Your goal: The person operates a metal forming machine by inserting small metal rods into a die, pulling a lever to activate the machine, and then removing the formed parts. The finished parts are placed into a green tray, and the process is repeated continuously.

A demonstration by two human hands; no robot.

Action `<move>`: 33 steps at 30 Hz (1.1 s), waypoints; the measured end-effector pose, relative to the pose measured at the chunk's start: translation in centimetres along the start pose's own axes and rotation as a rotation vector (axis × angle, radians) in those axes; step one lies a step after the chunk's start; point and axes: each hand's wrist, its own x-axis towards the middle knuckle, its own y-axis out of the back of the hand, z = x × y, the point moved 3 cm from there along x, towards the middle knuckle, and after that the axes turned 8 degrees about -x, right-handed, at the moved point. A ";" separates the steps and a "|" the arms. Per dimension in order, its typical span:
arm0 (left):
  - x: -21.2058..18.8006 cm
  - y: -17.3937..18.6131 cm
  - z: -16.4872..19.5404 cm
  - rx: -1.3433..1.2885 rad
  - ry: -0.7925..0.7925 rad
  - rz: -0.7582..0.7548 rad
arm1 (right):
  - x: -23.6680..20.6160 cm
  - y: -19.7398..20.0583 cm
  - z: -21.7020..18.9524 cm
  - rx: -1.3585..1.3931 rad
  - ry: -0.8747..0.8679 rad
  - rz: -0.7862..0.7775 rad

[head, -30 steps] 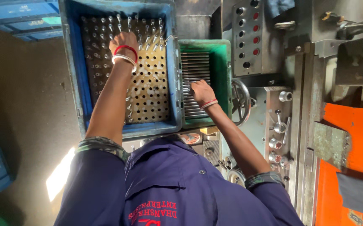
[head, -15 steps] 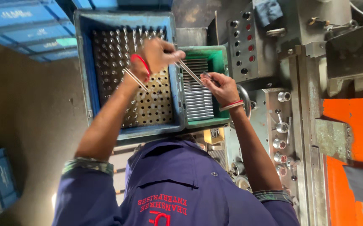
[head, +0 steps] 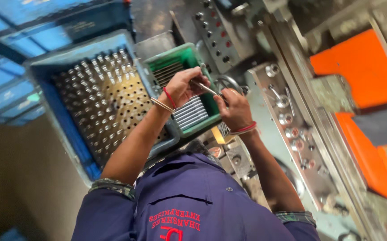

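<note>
two hands now meet over the green tray [head: 211,117]: the left hand [head: 182,85], earlier over the blue perforated crate [head: 64,129], has come across, and both it and the right hand [head: 236,107] pinch one thin metal rod [head: 207,89] above the stacked rods [head: 191,112].

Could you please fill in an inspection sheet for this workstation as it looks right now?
Surface: grey metal machine bed, worn, with knobs and fittings.
Job's things: thin metal rod held between both hands; green tray with rods lying flat; blue crate with a perforated plate holding upright rods.
Clutter: nothing seen.
Hands: left hand and right hand both closed on the rod, above the green tray.
Cables: nothing seen.
Surroundings: button panel, handwheel, orange machine panels, more blue crates.
</note>
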 end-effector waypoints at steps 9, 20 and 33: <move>1.1 -7.0 -5.3 0.099 -0.312 -0.054 | -4.0 0.4 0.8 -0.012 -0.022 0.051; -2.8 -11.4 -3.5 1.027 -0.437 -0.156 | -5.2 6.6 2.8 0.006 0.080 -0.021; -3.3 -10.9 -3.9 0.757 0.126 -0.134 | -6.0 4.1 2.3 0.660 -0.186 -0.066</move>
